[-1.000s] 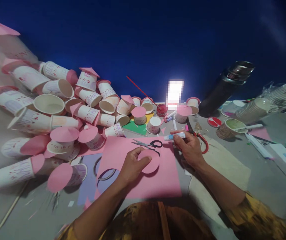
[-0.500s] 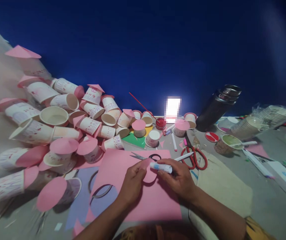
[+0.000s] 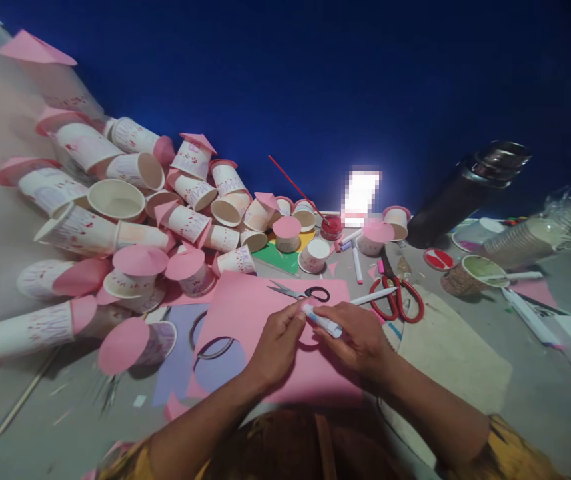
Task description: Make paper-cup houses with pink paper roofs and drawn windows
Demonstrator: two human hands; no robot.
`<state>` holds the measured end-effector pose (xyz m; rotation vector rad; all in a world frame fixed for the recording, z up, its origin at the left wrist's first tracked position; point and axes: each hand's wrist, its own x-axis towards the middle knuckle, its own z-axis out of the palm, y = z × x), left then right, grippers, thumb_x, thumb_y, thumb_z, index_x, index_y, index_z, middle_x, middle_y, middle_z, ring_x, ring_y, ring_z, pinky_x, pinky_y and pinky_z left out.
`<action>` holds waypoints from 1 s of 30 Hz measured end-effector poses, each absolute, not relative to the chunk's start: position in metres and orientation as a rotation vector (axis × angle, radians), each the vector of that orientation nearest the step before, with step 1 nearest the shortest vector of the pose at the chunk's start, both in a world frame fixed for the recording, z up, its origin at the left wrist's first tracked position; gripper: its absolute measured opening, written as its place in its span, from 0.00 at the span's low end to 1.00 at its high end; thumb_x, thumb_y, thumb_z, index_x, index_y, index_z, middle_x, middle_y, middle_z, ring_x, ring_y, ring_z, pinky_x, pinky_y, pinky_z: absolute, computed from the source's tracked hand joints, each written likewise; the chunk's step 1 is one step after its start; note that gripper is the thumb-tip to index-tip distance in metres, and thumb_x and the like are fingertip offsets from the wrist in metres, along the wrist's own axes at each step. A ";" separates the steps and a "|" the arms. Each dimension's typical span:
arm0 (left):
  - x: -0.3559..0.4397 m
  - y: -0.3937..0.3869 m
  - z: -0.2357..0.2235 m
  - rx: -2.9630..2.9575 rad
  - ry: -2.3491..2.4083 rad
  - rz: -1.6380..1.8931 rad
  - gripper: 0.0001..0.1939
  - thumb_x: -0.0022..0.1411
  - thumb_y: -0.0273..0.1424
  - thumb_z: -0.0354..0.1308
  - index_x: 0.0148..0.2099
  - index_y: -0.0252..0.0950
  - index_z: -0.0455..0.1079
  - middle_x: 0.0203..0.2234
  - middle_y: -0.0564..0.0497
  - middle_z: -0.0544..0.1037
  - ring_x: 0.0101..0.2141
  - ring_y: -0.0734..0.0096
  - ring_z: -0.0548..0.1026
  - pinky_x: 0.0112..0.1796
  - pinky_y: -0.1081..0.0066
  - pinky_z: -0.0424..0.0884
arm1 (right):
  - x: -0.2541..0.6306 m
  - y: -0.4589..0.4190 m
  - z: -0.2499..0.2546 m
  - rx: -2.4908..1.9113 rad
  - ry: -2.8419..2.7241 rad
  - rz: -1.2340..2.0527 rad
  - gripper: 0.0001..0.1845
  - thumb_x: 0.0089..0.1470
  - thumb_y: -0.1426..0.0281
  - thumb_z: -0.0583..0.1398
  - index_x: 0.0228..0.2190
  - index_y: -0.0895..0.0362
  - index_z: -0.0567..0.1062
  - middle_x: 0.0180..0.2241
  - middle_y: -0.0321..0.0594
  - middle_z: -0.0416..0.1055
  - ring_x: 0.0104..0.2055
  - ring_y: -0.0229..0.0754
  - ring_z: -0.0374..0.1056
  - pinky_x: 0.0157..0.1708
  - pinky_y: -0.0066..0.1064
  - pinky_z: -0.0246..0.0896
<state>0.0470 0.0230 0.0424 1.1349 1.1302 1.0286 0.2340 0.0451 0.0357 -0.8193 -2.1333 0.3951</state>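
Observation:
My left hand (image 3: 279, 343) is closed on a small pink paper circle (image 3: 309, 338), of which only an edge shows between my hands. My right hand (image 3: 360, 337) grips a white glue stick (image 3: 322, 321), its tip pointing left against the circle by my left thumb. Both hands hover over a large pink paper sheet (image 3: 245, 307) with a round hole cut in it. Small black-handled scissors (image 3: 299, 292) lie on the sheet just beyond my fingers. Red-handled scissors (image 3: 398, 298) lie to the right of my right hand.
A heap of paper cups (image 3: 130, 213) with pink paper cone lids fills the left side. Markers (image 3: 357, 260), a red paint pot with a brush (image 3: 331, 227), a dark flask (image 3: 460, 193) and a stack of plain cups (image 3: 530, 237) stand further back and right.
My right hand picked up the glue stick from the table, carried it to the pink circle and turned its tip to the left against the paper. The camera view shifted.

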 end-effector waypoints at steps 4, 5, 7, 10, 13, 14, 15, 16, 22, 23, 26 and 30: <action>0.047 0.020 0.041 1.158 1.204 1.048 0.21 0.70 0.43 0.56 0.58 0.39 0.78 0.54 0.44 0.81 0.59 0.51 0.74 0.64 0.54 0.62 | 0.236 0.045 0.031 -0.873 -2.154 0.338 0.16 0.65 0.70 0.61 0.54 0.54 0.74 0.38 0.46 0.81 0.36 0.48 0.77 0.36 0.39 0.71; 0.048 0.019 0.041 1.154 1.219 1.055 0.22 0.69 0.44 0.57 0.59 0.40 0.78 0.56 0.44 0.80 0.61 0.51 0.72 0.65 0.53 0.60 | 0.236 0.046 0.029 -0.885 -2.156 0.326 0.16 0.65 0.70 0.61 0.54 0.54 0.73 0.38 0.46 0.81 0.36 0.48 0.77 0.36 0.39 0.71; 0.049 0.018 0.041 1.129 1.236 1.073 0.23 0.68 0.45 0.59 0.60 0.40 0.77 0.59 0.44 0.78 0.63 0.51 0.70 0.66 0.53 0.58 | 0.237 0.048 0.026 -0.901 -2.155 0.308 0.16 0.65 0.70 0.61 0.54 0.54 0.72 0.38 0.46 0.81 0.36 0.48 0.76 0.35 0.39 0.70; 0.049 0.017 0.044 1.052 1.218 1.097 0.25 0.66 0.45 0.62 0.61 0.41 0.76 0.59 0.43 0.78 0.61 0.52 0.72 0.62 0.53 0.65 | 0.239 0.050 0.024 -0.882 -2.134 0.293 0.18 0.65 0.71 0.62 0.55 0.54 0.72 0.38 0.45 0.80 0.37 0.47 0.76 0.36 0.38 0.70; 0.048 0.020 0.045 0.952 1.209 1.148 0.22 0.64 0.46 0.64 0.54 0.39 0.78 0.51 0.43 0.82 0.49 0.56 0.78 0.50 0.61 0.74 | 0.239 0.050 0.026 -0.824 -2.164 0.291 0.20 0.65 0.73 0.61 0.57 0.54 0.71 0.40 0.46 0.79 0.39 0.47 0.74 0.37 0.36 0.69; 0.047 0.022 0.044 0.922 1.209 1.168 0.21 0.64 0.47 0.64 0.51 0.38 0.79 0.47 0.44 0.83 0.45 0.58 0.78 0.47 0.63 0.74 | 0.238 0.050 0.028 -0.809 -2.188 0.291 0.21 0.65 0.74 0.61 0.57 0.54 0.71 0.40 0.46 0.79 0.40 0.46 0.73 0.37 0.36 0.69; 0.046 0.023 0.042 0.893 1.204 1.184 0.20 0.63 0.47 0.64 0.48 0.37 0.79 0.44 0.44 0.83 0.43 0.60 0.78 0.45 0.65 0.74 | 0.238 0.050 0.029 -0.799 -2.214 0.288 0.21 0.64 0.75 0.60 0.57 0.54 0.72 0.41 0.46 0.78 0.40 0.46 0.73 0.36 0.36 0.69; 0.045 0.025 0.041 0.865 1.194 1.193 0.19 0.63 0.47 0.65 0.46 0.37 0.79 0.42 0.45 0.83 0.41 0.61 0.78 0.44 0.66 0.74 | 0.237 0.049 0.031 -0.793 -2.240 0.284 0.20 0.64 0.75 0.60 0.57 0.54 0.72 0.40 0.45 0.78 0.39 0.46 0.72 0.36 0.35 0.68; 0.044 0.027 0.039 0.851 1.101 1.136 0.22 0.65 0.47 0.62 0.53 0.37 0.79 0.48 0.43 0.82 0.52 0.54 0.77 0.57 0.59 0.69 | 0.236 0.048 0.036 -0.761 -2.322 0.244 0.17 0.63 0.77 0.60 0.53 0.55 0.75 0.39 0.45 0.77 0.37 0.45 0.70 0.32 0.34 0.65; 0.044 0.027 0.040 0.874 1.088 1.130 0.23 0.65 0.47 0.62 0.54 0.37 0.79 0.51 0.42 0.82 0.55 0.53 0.75 0.60 0.58 0.65 | 0.236 0.048 0.036 -0.765 -2.315 0.243 0.18 0.63 0.77 0.60 0.54 0.56 0.74 0.39 0.46 0.77 0.38 0.46 0.70 0.33 0.34 0.65; 0.044 0.024 0.042 0.938 1.086 1.123 0.26 0.67 0.50 0.59 0.57 0.38 0.78 0.57 0.42 0.79 0.62 0.50 0.69 0.66 0.57 0.58 | 0.237 0.047 0.036 -0.784 -2.267 0.258 0.20 0.64 0.77 0.60 0.57 0.57 0.71 0.40 0.47 0.77 0.40 0.47 0.70 0.37 0.37 0.68; 0.045 0.020 0.041 1.026 1.129 1.122 0.29 0.68 0.52 0.56 0.62 0.39 0.75 0.61 0.42 0.76 0.66 0.52 0.66 0.68 0.58 0.53 | 0.239 0.048 0.034 -0.804 -2.212 0.238 0.22 0.65 0.77 0.59 0.59 0.58 0.69 0.41 0.49 0.77 0.40 0.49 0.70 0.39 0.39 0.69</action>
